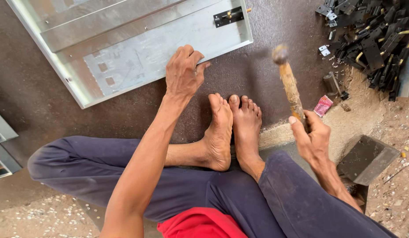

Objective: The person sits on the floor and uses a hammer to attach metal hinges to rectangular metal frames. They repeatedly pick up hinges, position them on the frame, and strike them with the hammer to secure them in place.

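Hammer (pixel 287 81) is raised, wooden handle clamped in the right hand (pixel 314 140) low on the shaft, head up and motion-blurred above the dark mat (pixel 275 26), clear of the metal. Left hand (pixel 183 72) presses fingers-down on the near edge of the galvanised sheet-metal panel (pixel 138 53), closed over the folded rim, pinning it flat. Panel lies tilted across the mat's far-left part; a black slide bolt (pixel 228 16) with brass knob sits fastened near its right corner. Judgement: a clean strike needs the holding fingers kept back from the impact point, the panel held dead flat, and the hammer face brought down square, since the rim is thin and would dent off-axis. Bare feet (pixel 233 128) rest soles-together just beside the panel's near edge, directly under the swing path: little margin there. Open mat lies between panel corner and hammer. To the right, a heap of black bolts and hinges (pixel 372 35) crowds the mat's far-right corner; a dark metal plate (pixel 367 158) sits near the right wrist on the sandy floor (pixel 390 119).
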